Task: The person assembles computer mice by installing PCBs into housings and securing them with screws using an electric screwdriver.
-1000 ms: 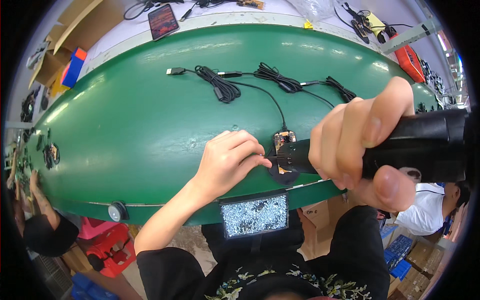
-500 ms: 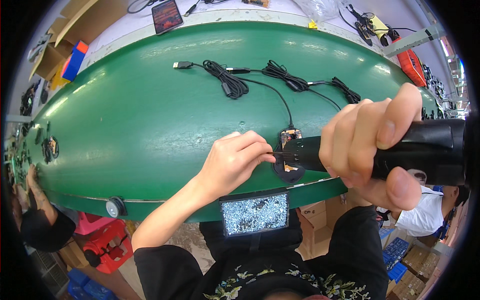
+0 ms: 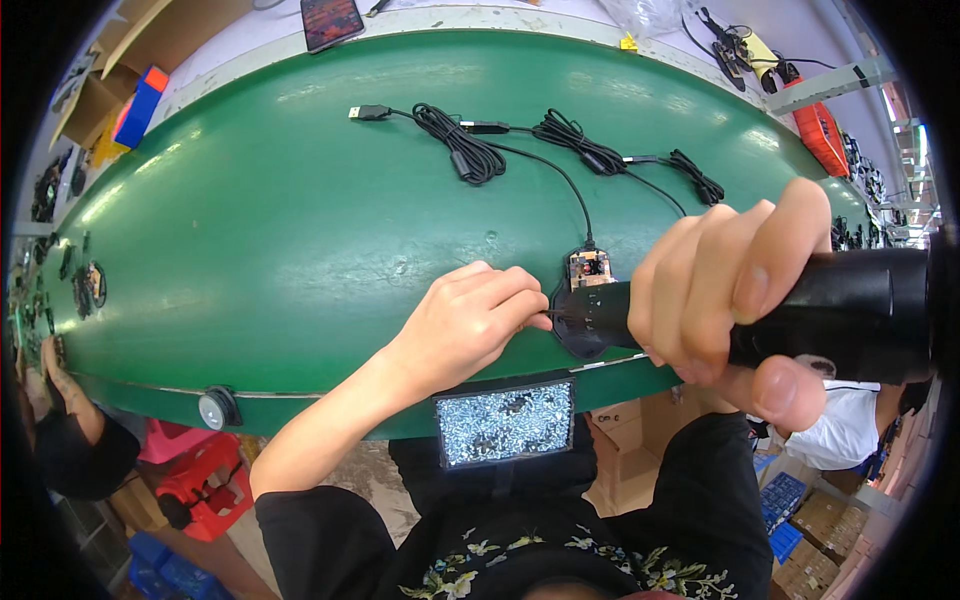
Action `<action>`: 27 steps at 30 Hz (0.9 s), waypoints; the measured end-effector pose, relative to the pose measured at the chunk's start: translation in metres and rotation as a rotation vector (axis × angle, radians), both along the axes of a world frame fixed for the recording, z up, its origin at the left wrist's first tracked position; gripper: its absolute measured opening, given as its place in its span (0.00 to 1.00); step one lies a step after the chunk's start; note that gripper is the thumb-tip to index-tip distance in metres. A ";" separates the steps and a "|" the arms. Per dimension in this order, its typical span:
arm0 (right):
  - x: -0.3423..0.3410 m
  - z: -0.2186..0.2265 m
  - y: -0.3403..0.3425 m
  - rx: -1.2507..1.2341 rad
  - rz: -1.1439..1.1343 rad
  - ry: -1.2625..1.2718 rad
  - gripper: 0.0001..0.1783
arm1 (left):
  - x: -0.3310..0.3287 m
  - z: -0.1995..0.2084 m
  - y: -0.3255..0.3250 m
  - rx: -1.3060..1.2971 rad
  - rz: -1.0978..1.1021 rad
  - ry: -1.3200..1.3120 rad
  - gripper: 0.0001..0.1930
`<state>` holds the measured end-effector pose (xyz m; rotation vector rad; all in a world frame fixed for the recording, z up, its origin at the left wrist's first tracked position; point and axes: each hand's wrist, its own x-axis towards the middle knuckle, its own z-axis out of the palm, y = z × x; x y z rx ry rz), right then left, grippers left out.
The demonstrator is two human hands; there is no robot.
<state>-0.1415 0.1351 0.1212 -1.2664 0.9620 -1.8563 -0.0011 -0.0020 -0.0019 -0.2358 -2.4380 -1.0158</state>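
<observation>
My right hand (image 3: 735,290) is wrapped round a thick black electric screwdriver (image 3: 860,300), which lies nearly level in view, its narrow end to the left. At that end my left hand (image 3: 480,325) pinches a thin dark shaft between thumb and fingertips. Just under the tip lies an opened black computer mouse (image 3: 590,270) with its circuit board exposed. The tool hides part of the mouse. From the mouse a black cable (image 3: 460,145) runs up to a bundled coil with a USB plug (image 3: 370,112). Another bundled black cable (image 3: 580,145) lies to its right.
The green work surface (image 3: 300,230) spans the view. A lit screen (image 3: 505,425) sits below its near edge. A phone (image 3: 332,22) lies on the far ledge, and a red bin (image 3: 822,137) stands far right. More mouse parts (image 3: 90,287) and another person's arm (image 3: 70,385) are left.
The whole view has shifted slightly. My right hand and the screwdriver have come a little nearer to me over the mouse. My left hand keeps its pinch at the tip.
</observation>
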 end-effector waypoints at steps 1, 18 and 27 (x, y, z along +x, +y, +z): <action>0.000 -0.001 0.002 0.003 0.001 0.002 0.22 | 0.001 0.000 0.001 -0.015 -0.030 -0.019 0.10; -0.018 -0.007 0.026 0.084 -0.281 0.067 0.20 | 0.013 0.021 0.006 0.097 -0.501 -0.372 0.17; -0.023 -0.018 0.023 0.091 -0.317 0.097 0.15 | 0.014 0.013 0.012 0.052 -0.545 -0.407 0.12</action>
